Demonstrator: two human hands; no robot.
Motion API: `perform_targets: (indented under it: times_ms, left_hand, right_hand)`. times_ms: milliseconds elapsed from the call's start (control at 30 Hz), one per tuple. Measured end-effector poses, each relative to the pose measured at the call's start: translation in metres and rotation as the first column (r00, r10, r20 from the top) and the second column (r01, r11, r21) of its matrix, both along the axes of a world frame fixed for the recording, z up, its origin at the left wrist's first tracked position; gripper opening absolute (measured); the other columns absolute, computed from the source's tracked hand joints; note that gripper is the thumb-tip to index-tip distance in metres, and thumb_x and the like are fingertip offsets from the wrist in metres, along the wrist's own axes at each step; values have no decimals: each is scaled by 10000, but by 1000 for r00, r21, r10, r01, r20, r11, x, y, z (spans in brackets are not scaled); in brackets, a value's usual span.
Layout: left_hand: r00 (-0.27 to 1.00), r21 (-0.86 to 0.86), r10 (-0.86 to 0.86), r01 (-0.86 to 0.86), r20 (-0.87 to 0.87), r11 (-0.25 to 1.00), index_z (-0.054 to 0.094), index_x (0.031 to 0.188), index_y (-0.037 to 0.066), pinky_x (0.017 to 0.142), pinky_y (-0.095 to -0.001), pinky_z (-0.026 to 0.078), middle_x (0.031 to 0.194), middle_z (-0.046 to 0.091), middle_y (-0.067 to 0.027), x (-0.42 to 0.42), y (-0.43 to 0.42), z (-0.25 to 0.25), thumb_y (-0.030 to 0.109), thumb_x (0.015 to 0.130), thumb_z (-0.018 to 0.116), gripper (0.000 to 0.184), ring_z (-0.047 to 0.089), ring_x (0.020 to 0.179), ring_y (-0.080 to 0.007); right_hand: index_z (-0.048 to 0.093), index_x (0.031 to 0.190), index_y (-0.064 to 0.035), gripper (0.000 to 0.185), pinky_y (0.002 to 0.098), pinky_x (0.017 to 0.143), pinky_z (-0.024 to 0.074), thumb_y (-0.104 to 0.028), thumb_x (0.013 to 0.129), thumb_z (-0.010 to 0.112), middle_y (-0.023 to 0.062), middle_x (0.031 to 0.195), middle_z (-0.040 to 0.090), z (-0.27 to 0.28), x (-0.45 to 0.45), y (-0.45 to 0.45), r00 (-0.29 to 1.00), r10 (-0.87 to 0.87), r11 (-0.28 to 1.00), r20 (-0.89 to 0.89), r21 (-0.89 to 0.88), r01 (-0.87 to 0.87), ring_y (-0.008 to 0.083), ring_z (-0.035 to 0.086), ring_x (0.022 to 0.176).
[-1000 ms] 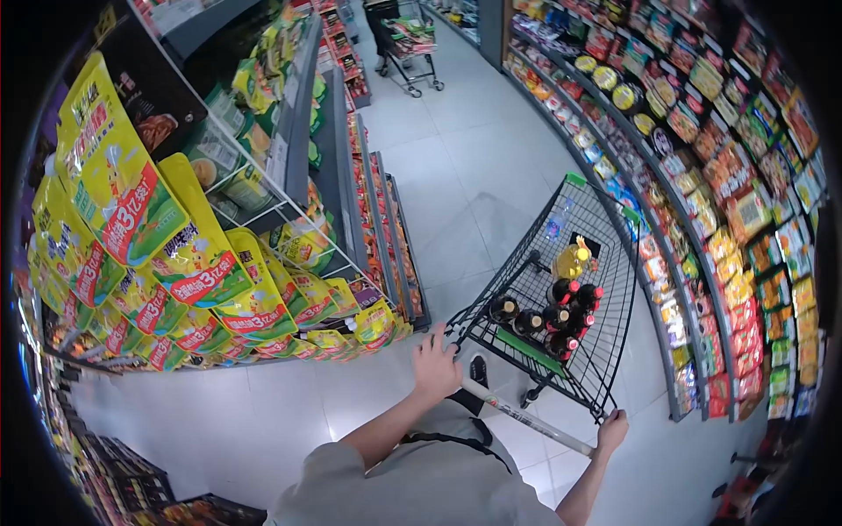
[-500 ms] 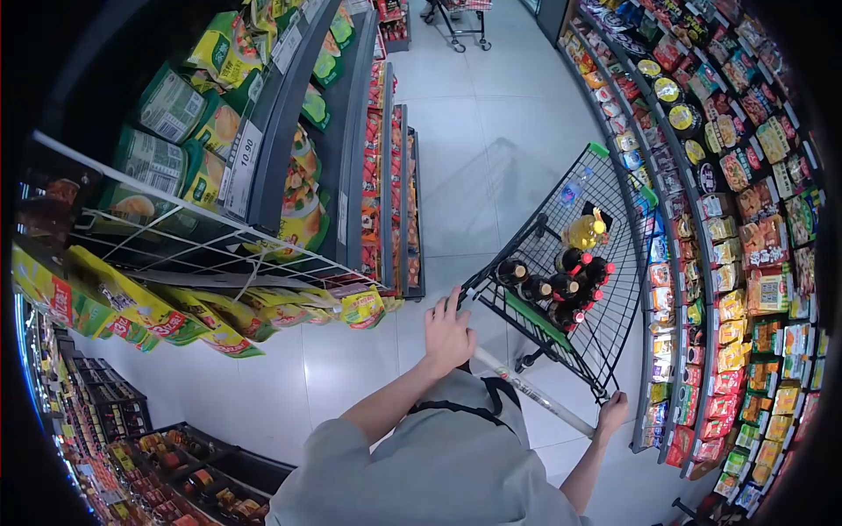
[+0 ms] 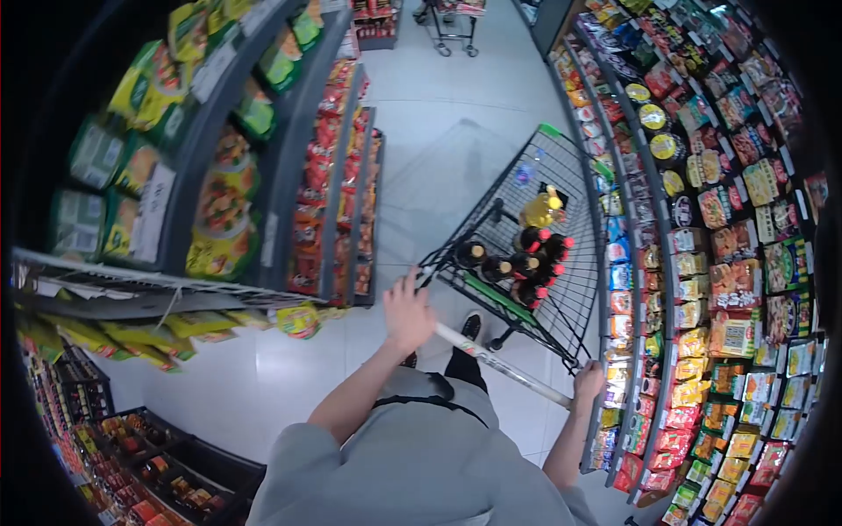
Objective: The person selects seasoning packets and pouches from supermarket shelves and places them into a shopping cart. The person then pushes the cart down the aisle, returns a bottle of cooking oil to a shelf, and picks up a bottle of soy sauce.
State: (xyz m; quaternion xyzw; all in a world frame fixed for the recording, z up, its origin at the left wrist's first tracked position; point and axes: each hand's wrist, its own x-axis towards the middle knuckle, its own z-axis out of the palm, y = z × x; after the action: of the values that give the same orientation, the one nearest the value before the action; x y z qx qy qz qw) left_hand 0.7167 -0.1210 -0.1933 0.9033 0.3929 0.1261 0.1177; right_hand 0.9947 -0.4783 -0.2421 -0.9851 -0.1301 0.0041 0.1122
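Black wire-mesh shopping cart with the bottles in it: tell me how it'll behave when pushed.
The black wire-mesh shopping cart will probably roll easily, being wheeled and on a smooth-looking, pale tiled floor. It may feel heavier toward the handle end, where the cluster of dark bottles sits. Those bottles might knock together on sharp turns, as they stand close.

Pale tiled floor (image 3: 421, 88) between shelves (image 3: 294, 167)

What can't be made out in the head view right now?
All in the head view:
Left hand: its palm and any grip on the handle, hidden by its own back.
Right hand: its palm side, hidden by the hand itself.
Dark bottles: label text, too small.
Left shelf tag: print, blurred.
Far cart: upper part, cut off by top edge.
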Motion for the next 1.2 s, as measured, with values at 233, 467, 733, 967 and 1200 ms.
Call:
perform_targets:
  times_ms: [233,467,733,967,1200]
  left_hand:
    - [996,-16,86,-86,-10,996,715,948,67,939,-459,340,1470,401,-162,42,14,-4,162,673,608,311,417,1242,-339]
    - [977,-22,212,-213,-17,977,695,934,68,953,-459,339,1455,408,-176,78,32,-10,172,686,610,282,416,1246,-343]
    - [951,-62,308,-306,33,950,692,945,70,985,-462,335,1452,409,-177,120,39,-8,181,704,598,282,417,1251,-336]
    - [932,-58,359,-356,56,933,685,980,65,1004,-449,335,1459,406,-171,140,58,-17,190,722,585,303,406,1274,-332]
    - [937,-81,343,-337,69,938,683,1019,29,1029,-460,324,1434,445,-169,150,78,-20,233,760,572,348,393,1300,-349]
  right_hand:
    - [648,859,-13,259,522,646,491,-219,943,517,248,747,651,-3,65,46,999,-11,998,-45,63,14,453,636,733]
    - [629,867,-1,256,530,622,485,-213,950,511,253,762,655,-19,137,91,990,141,989,-14,50,-140,449,639,732]
    - [615,894,49,320,502,648,499,-258,928,531,243,786,670,-18,209,134,962,252,967,-104,71,-246,434,650,741]
    - [629,946,40,358,514,679,483,-305,932,534,250,834,674,-20,246,172,942,306,950,-140,110,-292,433,644,775]
    - [628,927,74,397,536,680,468,-314,928,546,287,811,656,-29,277,199,925,371,927,-85,99,-363,466,628,758]
